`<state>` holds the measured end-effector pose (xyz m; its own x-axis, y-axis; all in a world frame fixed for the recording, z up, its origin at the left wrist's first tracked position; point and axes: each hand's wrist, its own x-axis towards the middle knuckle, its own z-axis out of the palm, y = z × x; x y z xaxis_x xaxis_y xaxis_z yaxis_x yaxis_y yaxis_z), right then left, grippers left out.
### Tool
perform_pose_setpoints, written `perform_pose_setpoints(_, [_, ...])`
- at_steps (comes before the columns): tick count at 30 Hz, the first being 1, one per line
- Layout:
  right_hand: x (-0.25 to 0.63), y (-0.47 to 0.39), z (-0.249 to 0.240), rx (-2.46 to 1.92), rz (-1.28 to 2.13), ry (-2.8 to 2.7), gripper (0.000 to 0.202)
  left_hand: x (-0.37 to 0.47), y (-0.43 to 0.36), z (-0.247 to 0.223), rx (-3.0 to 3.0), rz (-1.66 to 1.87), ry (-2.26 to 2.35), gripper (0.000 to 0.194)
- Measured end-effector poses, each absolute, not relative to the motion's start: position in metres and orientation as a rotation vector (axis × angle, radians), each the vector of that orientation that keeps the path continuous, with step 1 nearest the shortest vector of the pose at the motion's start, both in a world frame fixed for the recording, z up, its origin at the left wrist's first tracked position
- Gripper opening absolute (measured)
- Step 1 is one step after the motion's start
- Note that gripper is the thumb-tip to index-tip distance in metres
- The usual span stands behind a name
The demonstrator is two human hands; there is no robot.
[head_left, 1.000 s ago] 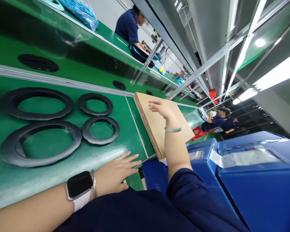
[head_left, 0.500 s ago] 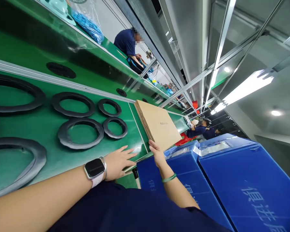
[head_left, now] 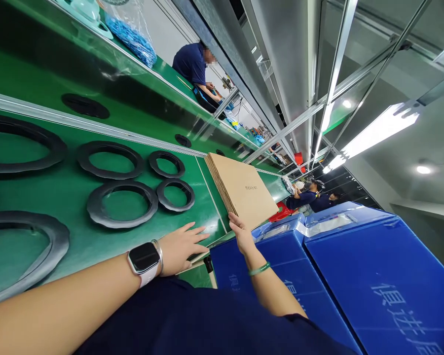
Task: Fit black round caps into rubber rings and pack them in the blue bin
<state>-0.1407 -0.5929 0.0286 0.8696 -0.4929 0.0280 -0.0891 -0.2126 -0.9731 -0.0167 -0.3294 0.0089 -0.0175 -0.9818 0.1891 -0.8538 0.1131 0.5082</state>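
My left hand [head_left: 181, 249], with fingers spread, lies over the near edge of the green worktop [head_left: 203, 222] and holds nothing. A smartwatch and a silver bangle are on that wrist. My right hand [head_left: 242, 234] is at the near corner of a stack of flat brown cardboard [head_left: 246, 190]. Its fingers are extended and touch the corner, not wrapped round the stack; part of them is hidden. Left of my left hand lie several black wavy-edged rings, small ones [head_left: 190, 199] nearest the cardboard, medium ones [head_left: 153, 207] beyond, and large ones [head_left: 61, 246] at far left.
Large blue boxes [head_left: 377, 266] stand to the right, against the worktop. A green upright panel [head_left: 140, 103] with a metal rail runs behind the rings. Behind it are a bag of blue pieces [head_left: 131, 42] and a co-worker [head_left: 190, 64] bent over a bench. More people [head_left: 299, 199] are farther off.
The view has shifted very slightly. Both hands, the cardboard stack and the rings keep their places.
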Motion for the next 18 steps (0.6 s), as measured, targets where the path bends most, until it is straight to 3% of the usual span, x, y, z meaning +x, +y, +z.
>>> perform_pose_setpoints(14, [-0.122,-0.565,0.043,-1.428,-0.434,0.434,0.055,-0.019,-0.327,0.012,1.807,-0.332,-1.877,0.067])
perform_pose_setpoints(18, [-0.104,-0.548,0.038,-1.564,-0.352,0.386,0.05,-0.021,-0.324,0.017,1.821,-0.359,-1.885,0.067])
